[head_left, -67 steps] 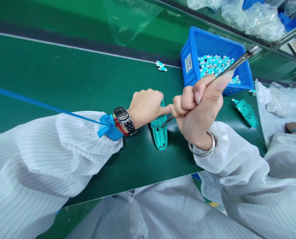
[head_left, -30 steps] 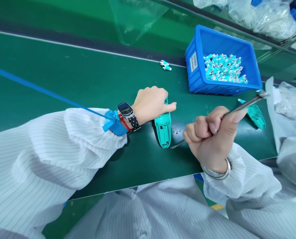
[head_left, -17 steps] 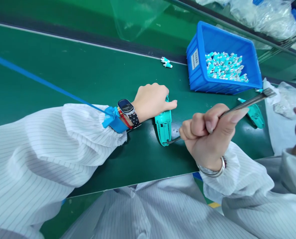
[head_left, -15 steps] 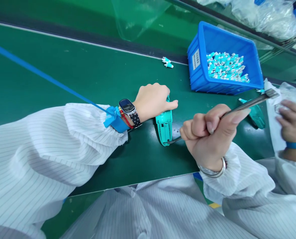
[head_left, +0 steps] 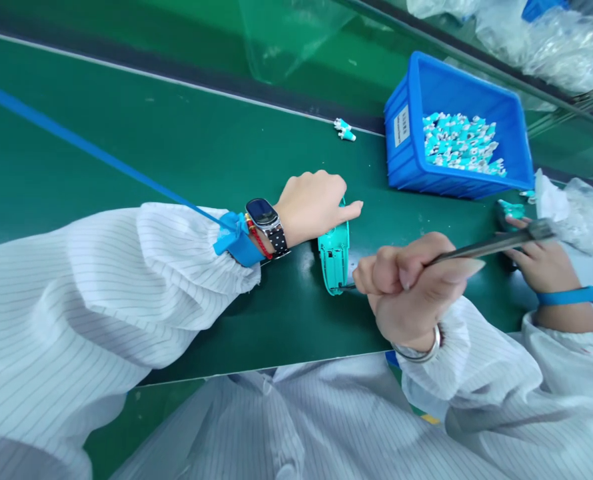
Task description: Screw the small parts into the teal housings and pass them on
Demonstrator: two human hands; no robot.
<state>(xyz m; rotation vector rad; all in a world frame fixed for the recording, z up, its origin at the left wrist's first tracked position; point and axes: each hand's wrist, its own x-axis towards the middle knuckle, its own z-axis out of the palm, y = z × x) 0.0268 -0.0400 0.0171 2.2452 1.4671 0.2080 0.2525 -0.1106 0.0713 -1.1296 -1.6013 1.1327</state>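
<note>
A teal plastic housing lies lengthwise on the green table, its hollow inner side facing up with ribs and small dark parts inside. Over its far end bends my left hand, fingers curled down on it and thumb stuck out to the right; the fingertips are hidden. My right hand is closed around metal tweezers. Their wide end points up and right past my thumb, while the thin dark tip reaches the near end of the housing. Whether the tip grips anything there is too small to tell.
A blue bin of small teal-and-white parts stands at the back right. Two such loose parts lie left of it. At the right, a co-worker's hand is at another teal housing, near clear plastic bags.
My right hand has shifted slightly left, and the tweezers' wide end has dropped lower. My left hand stays on the housing. The co-worker's hand has moved left to the other housing.
</note>
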